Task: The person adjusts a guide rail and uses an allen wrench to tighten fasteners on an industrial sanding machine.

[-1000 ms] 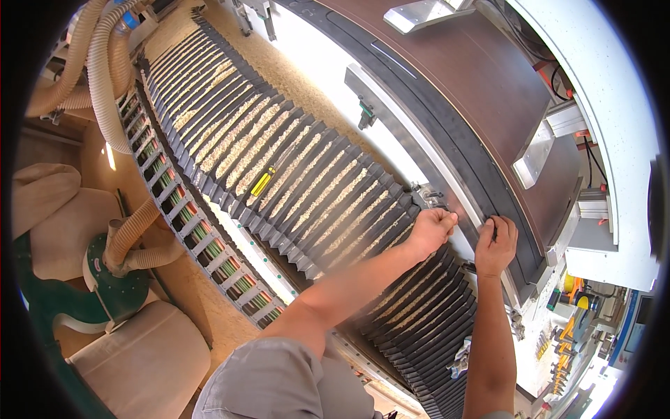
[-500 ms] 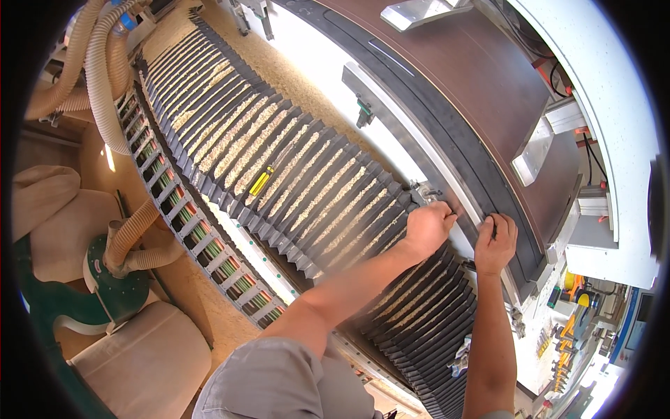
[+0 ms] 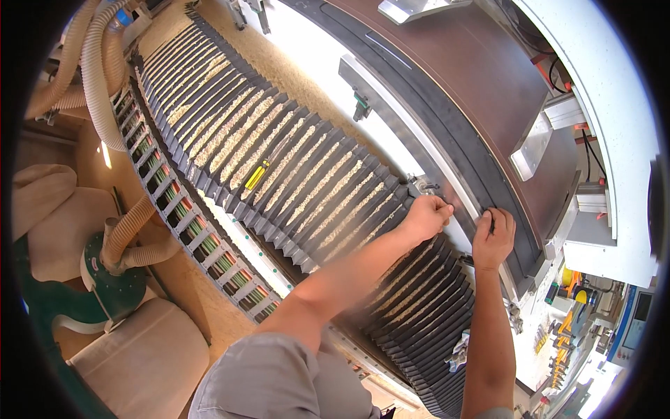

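Note:
My left hand is closed in a pinch beside the lower part of a long metal rail. Whatever its fingertips hold, if anything, is too small to make out. Just above that hand sits a small metal fitting. My right hand rests on the rail's black border, its fingers curled in with a dark spot between them; I cannot tell what it is. Under my left forearm runs a black pleated bellows cover, its folds filled with wood chips. A yellow-handled screwdriver lies across the folds.
A cable chain with coloured wires curves along the bellows' left side. Ribbed hoses and a green machine with dust bags stand at the left. Brown panel lies at upper right. Hand tools are at lower right.
My left hand has turned slightly, its pinched fingertips now pointing more to the right. The fingers of my right hand have shifted a little in place. The whole view has moved slightly.

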The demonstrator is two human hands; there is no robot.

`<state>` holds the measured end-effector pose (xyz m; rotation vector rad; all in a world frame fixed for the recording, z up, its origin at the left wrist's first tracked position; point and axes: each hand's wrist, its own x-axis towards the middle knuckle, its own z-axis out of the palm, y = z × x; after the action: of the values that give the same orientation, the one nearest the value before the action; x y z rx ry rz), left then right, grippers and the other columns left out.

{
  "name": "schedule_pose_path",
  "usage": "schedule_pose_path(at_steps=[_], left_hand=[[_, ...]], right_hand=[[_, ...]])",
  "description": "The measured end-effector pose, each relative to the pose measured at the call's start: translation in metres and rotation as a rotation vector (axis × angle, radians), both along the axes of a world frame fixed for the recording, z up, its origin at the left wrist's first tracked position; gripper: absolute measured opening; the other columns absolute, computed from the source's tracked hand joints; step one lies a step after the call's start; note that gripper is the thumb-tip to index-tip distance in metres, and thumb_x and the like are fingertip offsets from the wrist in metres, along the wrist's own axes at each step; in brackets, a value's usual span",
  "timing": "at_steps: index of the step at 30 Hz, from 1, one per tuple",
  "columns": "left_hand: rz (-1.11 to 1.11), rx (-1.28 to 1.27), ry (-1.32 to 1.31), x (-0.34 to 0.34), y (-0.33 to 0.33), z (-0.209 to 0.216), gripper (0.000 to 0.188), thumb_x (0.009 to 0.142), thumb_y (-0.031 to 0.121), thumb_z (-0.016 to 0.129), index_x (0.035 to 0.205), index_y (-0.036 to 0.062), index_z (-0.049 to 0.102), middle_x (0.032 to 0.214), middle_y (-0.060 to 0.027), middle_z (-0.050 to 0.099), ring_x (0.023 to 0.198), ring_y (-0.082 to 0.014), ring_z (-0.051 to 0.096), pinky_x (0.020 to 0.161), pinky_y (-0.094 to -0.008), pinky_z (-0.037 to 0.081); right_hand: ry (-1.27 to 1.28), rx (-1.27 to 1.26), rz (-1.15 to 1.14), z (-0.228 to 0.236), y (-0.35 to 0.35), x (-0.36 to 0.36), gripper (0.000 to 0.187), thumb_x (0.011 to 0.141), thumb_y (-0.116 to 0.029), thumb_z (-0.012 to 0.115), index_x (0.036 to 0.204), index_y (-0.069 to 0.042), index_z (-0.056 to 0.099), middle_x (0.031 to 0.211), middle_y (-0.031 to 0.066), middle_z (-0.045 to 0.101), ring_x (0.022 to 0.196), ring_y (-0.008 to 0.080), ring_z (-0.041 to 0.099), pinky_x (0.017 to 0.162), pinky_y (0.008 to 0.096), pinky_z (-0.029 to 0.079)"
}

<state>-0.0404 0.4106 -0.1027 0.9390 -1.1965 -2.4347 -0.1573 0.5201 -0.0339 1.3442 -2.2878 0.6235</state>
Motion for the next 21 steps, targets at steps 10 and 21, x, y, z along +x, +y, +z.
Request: schedule_pose_path(at_steps=[10, 21], left_hand=[[0.082, -0.343, -0.086, -0.005, 0.007, -0.012, 0.022, 0.088, 0.018, 0.07, 0.085, -0.0039, 0.069, 0.071, -0.0102, 0.067, 0.065, -0.0169, 0.061, 0.064, -0.0324, 0.05], [0.194, -0.358, -0.017, -0.002, 0.018, -0.013, 0.018, 0.09, 0.015, 0.068, 0.085, -0.002, 0.066, 0.069, -0.0083, 0.065, 0.062, -0.0132, 0.057, 0.06, -0.0304, 0.048]], right_hand=[[0.016, 0.009, 0.05, 0.009, 0.0, 0.003, 0.021, 0.085, -0.024, 0.07, 0.094, -0.005, 0.066, 0.1, 0.0118, 0.065, 0.09, 0.0344, 0.061, 0.078, 0.0426, 0.049], [-0.304, 0.512, 0.075, 0.045, -0.01, 0.002, 0.032, 0.065, -0.023, 0.083, 0.074, -0.005, 0.058, 0.077, 0.0101, 0.058, 0.071, 0.0331, 0.059, 0.061, 0.0431, 0.045]])
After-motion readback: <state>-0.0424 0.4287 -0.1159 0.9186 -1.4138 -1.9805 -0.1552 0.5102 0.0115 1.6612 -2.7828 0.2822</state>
